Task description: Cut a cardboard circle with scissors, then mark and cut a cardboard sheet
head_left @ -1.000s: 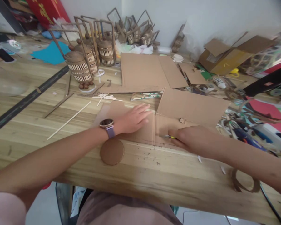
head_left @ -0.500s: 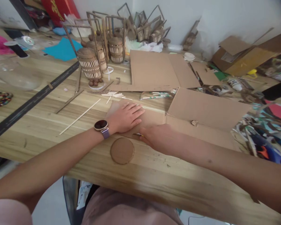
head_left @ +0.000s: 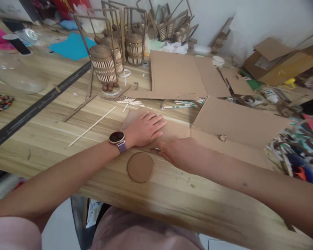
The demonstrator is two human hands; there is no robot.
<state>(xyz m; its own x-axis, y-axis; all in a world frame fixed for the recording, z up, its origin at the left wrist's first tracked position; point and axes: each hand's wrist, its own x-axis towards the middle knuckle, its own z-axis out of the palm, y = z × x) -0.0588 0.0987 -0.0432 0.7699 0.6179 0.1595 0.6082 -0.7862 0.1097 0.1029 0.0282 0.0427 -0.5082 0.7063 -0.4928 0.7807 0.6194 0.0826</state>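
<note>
My left hand [head_left: 146,129], with a watch [head_left: 117,138] on its wrist, lies flat with fingers stretched out on a sheet of cardboard [head_left: 178,130]. Just right of it, my right hand [head_left: 178,151] is closed round a utility knife [head_left: 155,149]. Only the blade and a bit of yellow show; the rest is hidden in the fist. The blade rests at the cardboard's near edge. In front of both hands, a round cardboard disc [head_left: 140,167] lies on the wooden table [head_left: 99,180].
Small lantern-like baskets [head_left: 103,64] stand at the back left. Larger cardboard [head_left: 178,73] lies behind, beside a cardboard box [head_left: 273,66]. A pale stick [head_left: 92,126] and a dark strip [head_left: 41,104] lie left. Scraps and tools crowd the right edge.
The whole view has shifted slightly, so things appear a little farther right. Both hands keep nearly the same place on the cardboard, the knife still in my right hand.
</note>
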